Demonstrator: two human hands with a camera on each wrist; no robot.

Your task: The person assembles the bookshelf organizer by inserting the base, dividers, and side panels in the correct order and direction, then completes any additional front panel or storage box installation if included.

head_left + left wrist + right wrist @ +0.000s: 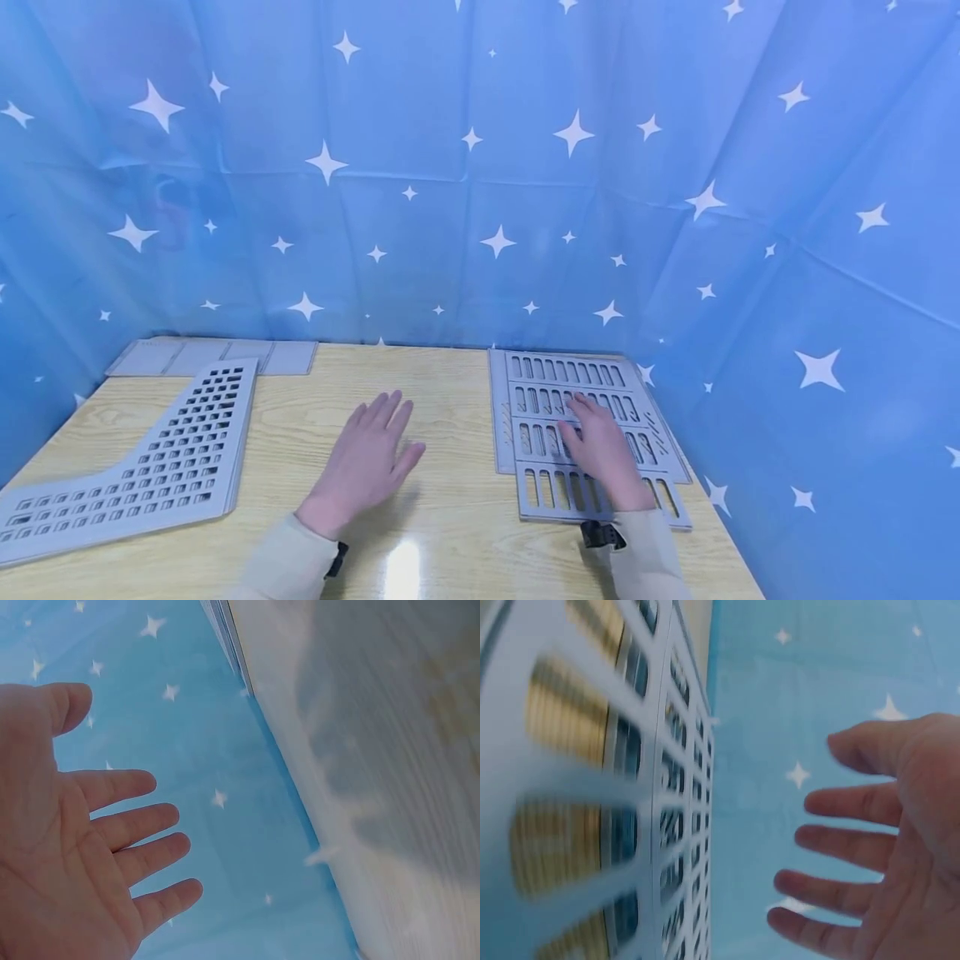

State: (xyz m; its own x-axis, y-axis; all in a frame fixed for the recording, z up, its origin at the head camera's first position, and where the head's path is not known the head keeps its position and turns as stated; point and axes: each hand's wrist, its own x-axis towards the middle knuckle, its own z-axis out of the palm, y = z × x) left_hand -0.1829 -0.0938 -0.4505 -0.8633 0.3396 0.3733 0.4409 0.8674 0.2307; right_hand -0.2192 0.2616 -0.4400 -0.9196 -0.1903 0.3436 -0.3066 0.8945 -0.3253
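My left hand (365, 457) hovers over the wooden table with fingers straight and thumb spread; nothing is in it. In the left wrist view its palm (60, 847) shows bare. Above the stack of grey slotted panels (528, 492) at the right, my right hand (597, 443) is held with fingers extended. The right wrist view shows that palm (922, 870) empty, a gap separating it from the slotted panel (649, 825). These panels have rows of long rounded slots and lie flat, overlapping one another.
A grey panel with small square holes (168, 467), bent in outline, lies at the left on the wooden table (450, 533). Behind it are flat grey panels (288, 358) along the back edge. A blue star-patterned curtain (420, 208) hangs behind and at both sides.
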